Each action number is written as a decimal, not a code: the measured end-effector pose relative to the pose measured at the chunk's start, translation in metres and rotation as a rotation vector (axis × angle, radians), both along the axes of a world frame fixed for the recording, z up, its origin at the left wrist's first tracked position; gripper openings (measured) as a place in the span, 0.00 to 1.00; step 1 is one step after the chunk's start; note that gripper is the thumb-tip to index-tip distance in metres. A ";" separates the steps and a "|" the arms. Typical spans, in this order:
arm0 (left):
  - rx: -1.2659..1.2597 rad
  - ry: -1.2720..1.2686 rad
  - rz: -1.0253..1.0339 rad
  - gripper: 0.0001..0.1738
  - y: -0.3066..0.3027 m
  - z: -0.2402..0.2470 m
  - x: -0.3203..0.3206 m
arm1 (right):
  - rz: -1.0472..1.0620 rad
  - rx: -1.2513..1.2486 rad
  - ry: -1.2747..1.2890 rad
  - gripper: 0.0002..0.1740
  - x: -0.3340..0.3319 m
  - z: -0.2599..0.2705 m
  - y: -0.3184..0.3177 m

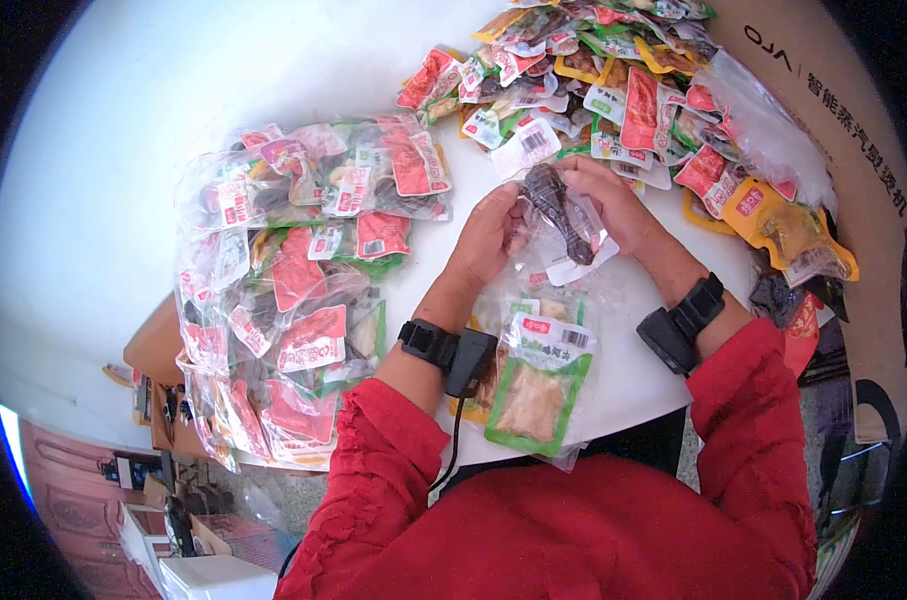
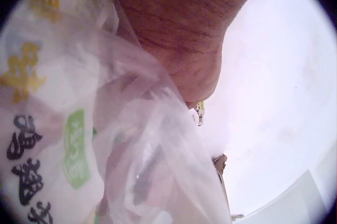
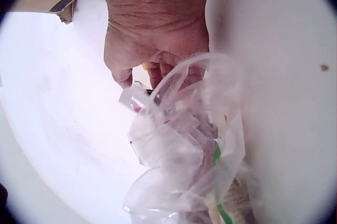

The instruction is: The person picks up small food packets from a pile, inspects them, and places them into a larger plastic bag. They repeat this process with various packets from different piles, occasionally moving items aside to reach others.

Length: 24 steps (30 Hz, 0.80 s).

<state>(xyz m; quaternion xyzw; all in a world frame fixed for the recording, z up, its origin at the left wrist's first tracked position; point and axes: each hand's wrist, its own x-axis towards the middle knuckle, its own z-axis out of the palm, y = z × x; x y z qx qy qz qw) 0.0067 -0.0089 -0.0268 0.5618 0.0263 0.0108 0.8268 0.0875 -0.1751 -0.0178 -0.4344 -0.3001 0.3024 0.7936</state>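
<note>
Both hands hold a clear packet with a dark brown drumstick-shaped piece (image 1: pixel 553 205) inside, raised above the table. My left hand (image 1: pixel 488 235) grips its left edge with curled fingers. At its upper right, my right hand (image 1: pixel 608 200) pinches the edge. Just below, near the table's front edge, lies a clear plastic bag (image 1: pixel 578 300) with a green-bordered packet (image 1: pixel 538 395) of pale food. In the left wrist view, printed wrapping (image 2: pixel 79 145) and clear film cover much of the hand's work. Crumpled clear plastic (image 3: pixel 168 145) hangs below the fingers in the right wrist view.
Rows of filled clear bags (image 1: pixel 303 270) cover the table's left side. A large heap of loose food packets (image 1: pixel 593 90) lies at the back right. Beside it, a tall cardboard box (image 1: pixel 823 110) stands along the right edge. White tabletop (image 1: pixel 443 250) shows between bags and heap.
</note>
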 end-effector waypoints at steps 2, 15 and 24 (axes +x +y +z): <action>-0.008 -0.023 0.000 0.16 -0.003 0.007 -0.002 | 0.046 0.021 0.106 0.16 0.000 0.002 0.000; 0.070 -0.018 -0.120 0.18 -0.025 0.011 -0.008 | 0.269 -0.141 -0.090 0.26 0.006 -0.013 0.000; 0.227 -0.110 -0.071 0.12 -0.035 0.005 -0.008 | -0.063 -0.045 0.007 0.09 0.003 -0.003 -0.001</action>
